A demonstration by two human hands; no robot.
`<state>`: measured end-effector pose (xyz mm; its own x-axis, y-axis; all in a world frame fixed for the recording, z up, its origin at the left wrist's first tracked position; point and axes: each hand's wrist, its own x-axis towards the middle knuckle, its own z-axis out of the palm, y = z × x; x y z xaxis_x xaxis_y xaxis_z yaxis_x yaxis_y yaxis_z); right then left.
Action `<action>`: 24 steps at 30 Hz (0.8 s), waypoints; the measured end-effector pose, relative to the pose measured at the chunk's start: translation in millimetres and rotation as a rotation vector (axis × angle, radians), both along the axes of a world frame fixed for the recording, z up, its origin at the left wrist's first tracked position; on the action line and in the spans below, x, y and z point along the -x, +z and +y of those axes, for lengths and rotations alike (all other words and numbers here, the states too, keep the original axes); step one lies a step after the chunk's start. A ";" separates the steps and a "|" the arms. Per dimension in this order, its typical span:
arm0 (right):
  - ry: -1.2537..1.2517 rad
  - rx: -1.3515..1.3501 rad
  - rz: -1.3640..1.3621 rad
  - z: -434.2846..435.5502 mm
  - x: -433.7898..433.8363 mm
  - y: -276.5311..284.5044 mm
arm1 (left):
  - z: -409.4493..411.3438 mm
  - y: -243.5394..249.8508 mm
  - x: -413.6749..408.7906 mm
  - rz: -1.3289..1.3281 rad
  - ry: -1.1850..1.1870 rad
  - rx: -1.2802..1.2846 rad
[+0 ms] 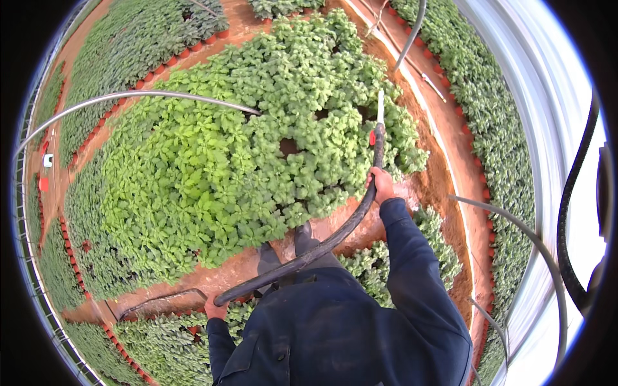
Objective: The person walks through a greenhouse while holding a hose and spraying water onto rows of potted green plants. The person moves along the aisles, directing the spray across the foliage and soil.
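Observation:
A thick black hose [309,258] crosses in front of my body. My right hand [383,184] grips it near its outlet end, just below a red valve lever [372,137]. Beyond the lever a pale nozzle or water stream [381,106] points over the potted leafy plants [260,159]. Low on the left, my left hand [216,308] is closed around the same hose. From there a thinner-looking dark length of hose [161,296] trails along the wet soil path. The plants' leaves touch one another, with a few dark gaps between them.
Curved metal hoops [159,93] arch across the bed and at the right. More plants in red pots [171,61] line neighbouring beds. A white strip [442,135] edges the raised soil at right. Clear plastic sheeting [526,72] forms the wall. My boots [303,236] stand on wet ground.

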<state>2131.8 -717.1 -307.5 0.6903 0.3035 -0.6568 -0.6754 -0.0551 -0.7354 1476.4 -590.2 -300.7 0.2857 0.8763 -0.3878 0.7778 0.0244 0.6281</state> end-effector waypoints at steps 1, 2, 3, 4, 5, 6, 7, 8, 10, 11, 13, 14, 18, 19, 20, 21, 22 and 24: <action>-0.002 -0.010 -0.008 5.6 1.0 6.7 | -1.9 -1.0 0.7 0.003 0.004 -0.005; -0.004 -0.020 -0.017 10.1 1.1 10.4 | -3.7 -3.1 2.4 0.007 0.009 -0.011; -0.001 -0.016 -0.029 12.3 -1.4 10.7 | -4.1 -4.3 1.6 0.008 0.010 -0.016; 0.002 -0.012 -0.041 14.4 -4.3 10.5 | -5.1 -5.0 0.3 0.007 0.015 -0.022; 0.005 -0.008 -0.053 16.3 -7.0 10.2 | -6.2 -5.4 -1.3 0.006 0.021 -0.028; 0.014 -0.015 -0.068 18.6 -9.6 9.3 | -7.4 -5.0 -2.7 0.007 0.028 -0.035; 0.022 -0.022 -0.084 20.9 -12.2 8.6 | -7.8 -7.1 -1.3 -0.002 0.023 -0.040; 0.031 -0.030 -0.099 23.6 -14.5 8.2 | -7.7 -10.7 1.8 -0.010 0.018 -0.044; 0.041 -0.039 -0.121 32.3 -15.0 18.5 | -8.8 -10.8 -0.6 -0.018 0.021 -0.042; 0.046 -0.043 -0.131 36.5 -15.6 22.5 | -9.5 -10.6 -1.6 -0.018 0.029 -0.036; 0.052 -0.057 -0.163 40.9 -19.8 25.8 | -10.0 -12.6 -3.6 -0.025 0.038 -0.037; 0.052 -0.060 -0.164 43.5 -21.9 28.2 | -10.2 -14.4 -4.3 -0.031 0.043 -0.043; 0.060 -0.067 -0.183 59.8 -27.3 42.4 | -13.0 -18.3 -7.9 -0.041 0.109 -0.010; 0.056 -0.066 -0.185 63.6 -28.5 45.2 | -13.4 -19.2 -8.2 -0.044 0.106 -0.017; 0.056 -0.068 -0.190 66.7 -30.2 46.2 | -13.1 -19.9 -8.1 -0.047 0.103 -0.025; 0.061 -0.067 -0.193 69.2 -31.9 47.5 | -12.6 -21.0 -8.1 -0.050 0.099 -0.031; 0.067 -0.066 -0.195 72.1 -33.7 49.5 | -11.9 -22.3 -8.5 -0.049 0.106 -0.030; 0.078 -0.066 -0.205 78.6 -37.4 53.9 | -10.5 -25.4 -10.1 -0.049 0.121 -0.028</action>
<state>2169.2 -638.5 -253.6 0.7802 0.3990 -0.4818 -0.5068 -0.0483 -0.8607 1486.5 -600.7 -326.1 0.1953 0.9158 -0.3509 0.7389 0.0978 0.6667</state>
